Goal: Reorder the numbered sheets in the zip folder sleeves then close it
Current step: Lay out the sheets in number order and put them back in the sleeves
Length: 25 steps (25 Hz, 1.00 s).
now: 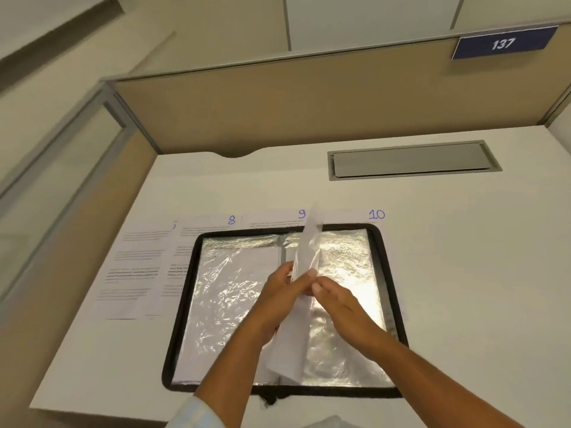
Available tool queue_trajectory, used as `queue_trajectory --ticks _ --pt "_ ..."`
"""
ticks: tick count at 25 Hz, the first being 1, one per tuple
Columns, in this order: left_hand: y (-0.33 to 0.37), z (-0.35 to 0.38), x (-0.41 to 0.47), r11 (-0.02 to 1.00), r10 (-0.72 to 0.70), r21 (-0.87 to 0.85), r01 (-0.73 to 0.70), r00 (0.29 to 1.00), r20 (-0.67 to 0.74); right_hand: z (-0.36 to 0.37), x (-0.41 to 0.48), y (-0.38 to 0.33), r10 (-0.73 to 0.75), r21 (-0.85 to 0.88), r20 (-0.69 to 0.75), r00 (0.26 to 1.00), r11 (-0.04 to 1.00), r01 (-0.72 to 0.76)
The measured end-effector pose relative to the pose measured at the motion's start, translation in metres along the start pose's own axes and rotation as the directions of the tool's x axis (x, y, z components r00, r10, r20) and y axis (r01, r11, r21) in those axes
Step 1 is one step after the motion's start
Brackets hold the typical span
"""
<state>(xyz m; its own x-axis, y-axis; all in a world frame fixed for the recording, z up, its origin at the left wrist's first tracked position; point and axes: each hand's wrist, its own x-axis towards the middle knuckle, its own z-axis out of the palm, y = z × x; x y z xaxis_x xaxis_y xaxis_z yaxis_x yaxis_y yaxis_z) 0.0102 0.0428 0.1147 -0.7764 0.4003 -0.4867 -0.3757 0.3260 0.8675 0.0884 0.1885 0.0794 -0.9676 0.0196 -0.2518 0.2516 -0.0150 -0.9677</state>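
Hands: left hand [279,291] grips the raised sleeve [306,257]; right hand [340,304] pinches its edge, likely working its sheet [285,356] in or out.
Desk [463,273]: carries everything beneath the grip.
Zip folder [185,291]: lies open flat under the grip, giving access.
Numbered sheets [216,225]: 8, 9 and 10 are fanned beyond the grip, readable for ordering.

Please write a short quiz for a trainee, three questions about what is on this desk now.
1. True or false: the black zip folder lies shut on the white desk.
2. What do the left hand and the right hand hold upright over the folder? A) clear plastic sleeve B) pen C) stapler
3. Fill in: the blue sign at the top right reads ___.
Key: 1 false; 2 A; 3 137.
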Motion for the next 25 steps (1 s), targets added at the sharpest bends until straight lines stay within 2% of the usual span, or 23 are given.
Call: queue_trajectory --ticks 4,7,10,14,18,22,24,25 --pt "-0.016 -0.065 -0.002 0.999 -0.041 -0.032 0.037 0.989 -0.143 0.031 0.014 0.008 -0.039 -0.051 -0.08 0.996 0.998 0.035" --pt "-0.035 -0.115 -0.004 0.996 -0.091 -0.035 0.087 0.98 -0.176 0.062 0.028 0.021 -0.068 -0.198 -0.143 0.987 0.98 0.039" --pt "-0.053 -0.161 -0.006 0.988 -0.126 -0.113 0.105 0.973 -0.192 0.1 0.043 0.039 -0.096 -0.37 -0.174 0.98 0.929 0.026" --pt "-0.083 -0.213 -0.002 0.971 -0.181 -0.195 0.141 0.961 -0.209 0.153 0.062 0.057 -0.157 -0.65 -0.183 0.97 0.76 0.001" --pt "-0.11 -0.244 0.001 0.979 -0.17 -0.149 0.14 0.963 -0.209 0.198 0.074 0.069 -0.093 -0.847 -0.131 0.987 0.529 -0.062" --pt "-0.125 -0.267 0.009 0.979 -0.182 -0.132 0.154 0.955 -0.234 0.236 0.08 0.077 -0.072 -0.923 -0.158 0.985 0.366 -0.121" --pt "-0.128 -0.285 0.01 0.99 -0.116 -0.11 0.086 0.945 -0.305 0.249 0.085 0.081 -0.069 -0.941 -0.177 0.982 0.306 -0.148" --pt "-0.131 -0.298 0.01 0.999 -0.034 -0.017 0.03 0.924 -0.38 0.254 0.087 0.081 -0.059 -0.943 -0.193 0.979 0.288 -0.168"
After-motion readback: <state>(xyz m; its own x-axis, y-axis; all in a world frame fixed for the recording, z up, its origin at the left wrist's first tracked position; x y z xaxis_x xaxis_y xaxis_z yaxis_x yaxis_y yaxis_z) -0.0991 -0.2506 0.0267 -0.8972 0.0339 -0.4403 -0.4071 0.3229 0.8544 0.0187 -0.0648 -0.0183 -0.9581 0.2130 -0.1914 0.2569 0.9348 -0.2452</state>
